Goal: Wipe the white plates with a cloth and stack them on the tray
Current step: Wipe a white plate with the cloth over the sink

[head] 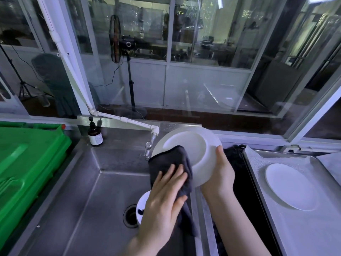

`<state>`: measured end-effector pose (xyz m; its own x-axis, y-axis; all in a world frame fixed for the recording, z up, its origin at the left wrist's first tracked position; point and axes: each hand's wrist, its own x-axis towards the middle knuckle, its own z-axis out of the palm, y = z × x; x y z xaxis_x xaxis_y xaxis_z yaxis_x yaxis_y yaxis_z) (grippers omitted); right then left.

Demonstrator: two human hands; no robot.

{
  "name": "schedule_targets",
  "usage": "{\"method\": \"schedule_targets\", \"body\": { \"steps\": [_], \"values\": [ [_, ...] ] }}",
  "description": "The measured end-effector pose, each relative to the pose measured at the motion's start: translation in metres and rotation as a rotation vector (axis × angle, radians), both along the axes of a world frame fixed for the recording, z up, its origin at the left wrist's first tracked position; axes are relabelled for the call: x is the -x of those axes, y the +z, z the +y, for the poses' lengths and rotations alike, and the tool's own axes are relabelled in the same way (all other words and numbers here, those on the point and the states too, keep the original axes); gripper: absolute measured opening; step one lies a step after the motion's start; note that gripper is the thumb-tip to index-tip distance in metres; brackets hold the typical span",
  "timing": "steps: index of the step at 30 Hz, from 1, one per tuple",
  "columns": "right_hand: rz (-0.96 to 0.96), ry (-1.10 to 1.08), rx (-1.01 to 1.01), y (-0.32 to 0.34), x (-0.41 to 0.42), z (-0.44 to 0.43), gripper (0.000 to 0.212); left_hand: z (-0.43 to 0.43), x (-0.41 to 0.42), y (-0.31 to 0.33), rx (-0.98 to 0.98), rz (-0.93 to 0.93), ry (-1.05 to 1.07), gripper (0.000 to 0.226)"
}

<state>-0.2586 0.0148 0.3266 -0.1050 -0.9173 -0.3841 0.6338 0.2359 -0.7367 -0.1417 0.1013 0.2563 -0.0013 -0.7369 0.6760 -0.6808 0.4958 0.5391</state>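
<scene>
My right hand (220, 174) grips a white plate (190, 145) by its lower right rim and holds it tilted above the steel sink (88, 191). My left hand (164, 196) lies flat on a dark grey cloth (169, 159) and presses it against the plate's lower left part; the cloth's tail hangs down past my wrist. Another white plate (289, 185) lies flat on the metal tray (304, 228) at the right. Under my left hand a further white dish (141, 206) with a dark mark shows in the sink, mostly hidden.
A tap (148, 148) on a white pipe hangs just left of the held plate. A brown pump bottle (95, 134) stands at the sink's back left corner. A green plastic crate (27, 163) fills the left side. A drain (131, 216) sits in the sink floor. Glass windows rise behind.
</scene>
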Motion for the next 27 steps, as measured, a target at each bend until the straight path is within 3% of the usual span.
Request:
{"method": "schedule_targets", "body": {
  "steps": [4, 11, 16, 18, 22, 27],
  "values": [
    [0.053, 0.112, -0.07, -0.014, -0.009, 0.007, 0.043, -0.018, 0.003, 0.026, -0.072, -0.195, -0.123, 0.04],
    [0.129, 0.197, 0.062, -0.02, -0.01, 0.017, 0.053, -0.039, -0.001, 0.049, -0.191, -0.136, -0.174, 0.038],
    [0.367, 0.216, 0.108, -0.024, -0.012, 0.024, 0.053, -0.05, -0.006, 0.056, -0.214, 0.035, -0.067, 0.036],
    [0.41, 0.21, 0.147, -0.025, -0.009, 0.023, 0.053, -0.042, -0.005, 0.05, -0.178, 0.015, -0.068, 0.036],
    [0.339, 0.198, 0.188, -0.018, -0.006, 0.021, 0.054, -0.024, 0.0, 0.033, -0.104, -0.146, -0.181, 0.037],
    [0.306, 0.272, 0.206, -0.022, -0.011, 0.022, 0.048, -0.04, -0.005, 0.044, -0.177, 0.032, -0.109, 0.038]
  ]
}}
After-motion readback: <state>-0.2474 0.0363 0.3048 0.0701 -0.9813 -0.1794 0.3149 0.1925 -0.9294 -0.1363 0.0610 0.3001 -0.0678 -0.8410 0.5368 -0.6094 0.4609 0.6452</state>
